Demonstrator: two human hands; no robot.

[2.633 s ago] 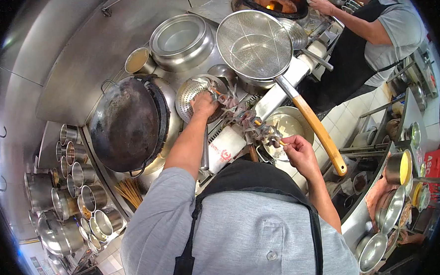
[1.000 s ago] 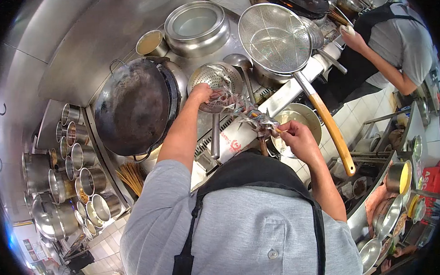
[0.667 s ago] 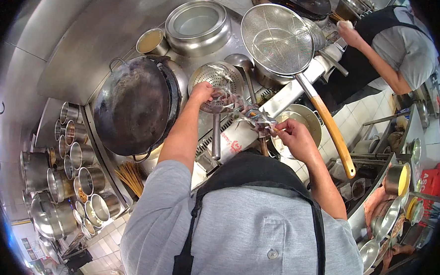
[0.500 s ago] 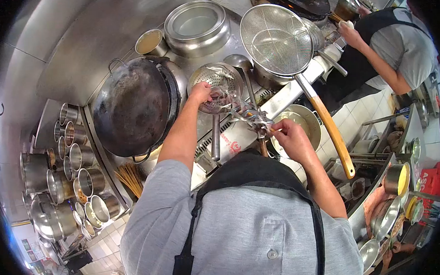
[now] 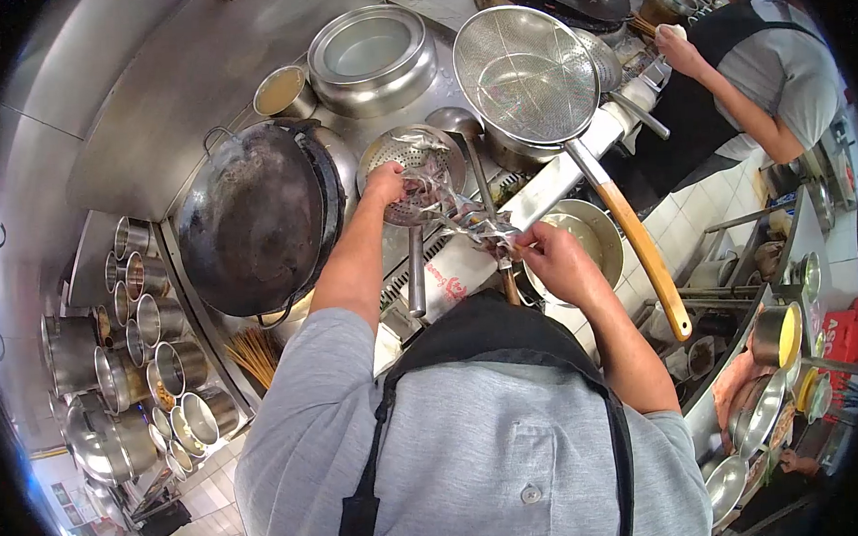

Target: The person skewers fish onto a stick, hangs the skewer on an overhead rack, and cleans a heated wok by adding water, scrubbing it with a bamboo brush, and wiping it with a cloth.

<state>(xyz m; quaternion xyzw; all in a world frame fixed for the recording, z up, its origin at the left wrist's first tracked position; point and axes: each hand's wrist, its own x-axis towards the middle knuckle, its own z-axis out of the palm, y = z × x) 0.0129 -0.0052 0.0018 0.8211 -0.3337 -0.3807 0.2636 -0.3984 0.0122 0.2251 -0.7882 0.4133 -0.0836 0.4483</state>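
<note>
A crumpled, shiny, see-through plastic bag (image 5: 457, 206) stretches between my two hands, its middle bunched into a twist. My left hand (image 5: 384, 186) is closed on its upper left end, over the rim of a perforated metal strainer ladle (image 5: 405, 151). My right hand (image 5: 557, 259) pinches the lower right end above a large metal pot (image 5: 599, 235). Part of the bag lies across the ladle's bowl, whose handle (image 5: 417, 273) points toward me. Whatever is inside the bag is hard to make out.
A large dark wok (image 5: 252, 219) stands on the left, near several metal canisters (image 5: 160, 318). A wooden-handled mesh strainer (image 5: 526, 74) rests at the right. Behind are a wide steel pot (image 5: 370, 62) and a small container (image 5: 284, 93). A co-worker (image 5: 759, 76) stands at upper right.
The view has shifted a little. My right hand and the twisted bag have moved slightly left; both hands keep their grip. More of the co-worker's far arm shows.
</note>
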